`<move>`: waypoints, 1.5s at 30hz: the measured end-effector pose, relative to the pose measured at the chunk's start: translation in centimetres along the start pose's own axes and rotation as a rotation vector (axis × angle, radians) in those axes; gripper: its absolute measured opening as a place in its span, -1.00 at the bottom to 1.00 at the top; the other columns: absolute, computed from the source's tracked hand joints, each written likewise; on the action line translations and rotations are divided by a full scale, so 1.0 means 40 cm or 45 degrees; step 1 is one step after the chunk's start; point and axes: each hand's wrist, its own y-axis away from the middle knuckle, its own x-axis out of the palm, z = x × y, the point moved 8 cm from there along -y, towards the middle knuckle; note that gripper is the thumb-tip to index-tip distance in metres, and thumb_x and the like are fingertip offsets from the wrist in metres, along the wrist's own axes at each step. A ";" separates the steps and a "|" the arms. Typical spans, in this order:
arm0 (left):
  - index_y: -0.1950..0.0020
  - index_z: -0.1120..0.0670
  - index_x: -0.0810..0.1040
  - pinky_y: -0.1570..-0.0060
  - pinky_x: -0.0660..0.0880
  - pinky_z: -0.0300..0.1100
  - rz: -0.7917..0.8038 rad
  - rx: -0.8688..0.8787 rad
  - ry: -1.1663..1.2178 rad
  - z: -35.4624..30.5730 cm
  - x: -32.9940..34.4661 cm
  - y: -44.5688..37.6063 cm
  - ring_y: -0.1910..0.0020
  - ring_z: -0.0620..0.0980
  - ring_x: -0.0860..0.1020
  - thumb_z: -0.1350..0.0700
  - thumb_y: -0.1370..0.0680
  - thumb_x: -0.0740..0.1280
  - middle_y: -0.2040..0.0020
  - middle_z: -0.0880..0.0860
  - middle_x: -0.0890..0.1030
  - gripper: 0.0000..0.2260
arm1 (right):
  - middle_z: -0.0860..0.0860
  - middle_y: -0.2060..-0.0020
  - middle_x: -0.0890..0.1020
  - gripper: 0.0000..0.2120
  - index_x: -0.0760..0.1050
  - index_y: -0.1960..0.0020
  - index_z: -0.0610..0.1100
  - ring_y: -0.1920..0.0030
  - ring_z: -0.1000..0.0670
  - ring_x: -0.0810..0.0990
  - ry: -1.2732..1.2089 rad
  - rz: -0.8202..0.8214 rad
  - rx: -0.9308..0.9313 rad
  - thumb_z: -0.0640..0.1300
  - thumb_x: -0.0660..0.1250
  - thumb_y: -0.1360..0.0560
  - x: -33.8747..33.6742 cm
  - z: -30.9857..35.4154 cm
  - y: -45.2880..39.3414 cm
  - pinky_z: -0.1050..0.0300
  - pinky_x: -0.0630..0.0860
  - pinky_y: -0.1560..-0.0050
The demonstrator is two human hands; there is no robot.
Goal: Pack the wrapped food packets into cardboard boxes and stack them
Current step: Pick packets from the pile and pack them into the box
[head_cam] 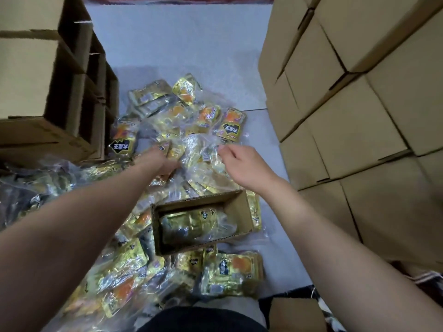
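Gold food packets in clear wrap (pixel 182 121) lie in a heap across the pale floor. A small open cardboard box (pixel 239 207) sits among them and holds a gold packet (pixel 191 224). Beyond the box, both hands reach into the heap. My left hand (pixel 160 161) digs under a clear-wrapped bundle (pixel 199 149), its fingers hidden by plastic. My right hand (pixel 242 164) pinches the bundle's crinkled wrap at its right edge.
Closed cardboard boxes (pixel 359 104) are stacked in a tall wall on the right. Empty open boxes (pixel 60 80) are piled at the left. More wrapped packets (pixel 230 274) lie near my knees. Dark packets in plastic (pixel 28 188) sit at the left.
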 end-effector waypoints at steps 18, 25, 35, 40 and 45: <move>-0.16 0.24 0.46 0.13 0.59 0.00 -0.345 0.074 0.249 0.013 -0.051 0.045 0.16 0.17 0.58 -0.07 -0.65 0.18 0.12 0.21 0.58 -0.63 | 0.04 0.37 0.48 -0.63 0.38 0.28 -0.10 0.36 0.06 0.40 -0.021 0.045 0.048 0.01 0.14 -0.66 0.020 -0.023 -0.002 0.12 0.33 0.30; -0.04 0.05 0.45 0.56 0.36 -0.46 -0.615 0.394 0.807 -0.079 -0.247 0.247 0.44 -0.25 0.48 0.04 -0.60 0.27 0.26 -0.02 0.52 -0.90 | 0.06 -0.32 0.49 -0.39 0.33 -0.47 -0.02 -0.23 0.06 0.49 -0.435 0.043 0.166 0.26 0.31 -0.53 0.055 0.095 -0.047 0.12 0.42 -0.17; 0.01 0.07 0.55 0.37 0.43 -0.18 -0.476 0.931 1.128 -0.214 -0.417 0.573 0.41 -0.08 0.51 0.00 -0.60 0.23 0.35 -0.05 0.57 -0.82 | -0.07 0.08 0.69 -0.54 0.60 -0.12 -0.10 0.10 -0.06 0.66 -1.225 0.174 -0.089 0.23 0.31 -0.44 -0.001 0.354 -0.079 0.06 0.59 0.17; -0.16 0.02 0.64 0.00 0.52 -0.32 -0.537 0.957 1.061 -0.194 -0.412 0.624 0.08 -0.22 0.63 0.05 -0.63 0.26 0.06 -0.08 0.70 -0.80 | -0.13 0.08 0.71 -0.45 0.72 0.12 -0.13 -0.01 -0.10 0.69 -1.483 0.264 -0.022 0.30 0.19 -0.55 -0.002 0.346 -0.045 0.02 0.59 -0.08; -0.17 -0.03 0.58 0.08 0.35 -0.48 -1.075 0.950 0.880 -0.152 -0.447 0.674 0.03 -0.24 0.51 -0.06 -0.57 0.36 -0.05 -0.14 0.52 -0.78 | -0.23 -0.14 0.62 -0.40 0.60 -0.12 -0.29 -0.17 -0.19 0.61 -1.611 0.339 -0.047 0.26 0.27 -0.52 -0.010 0.356 0.007 -0.12 0.55 -0.21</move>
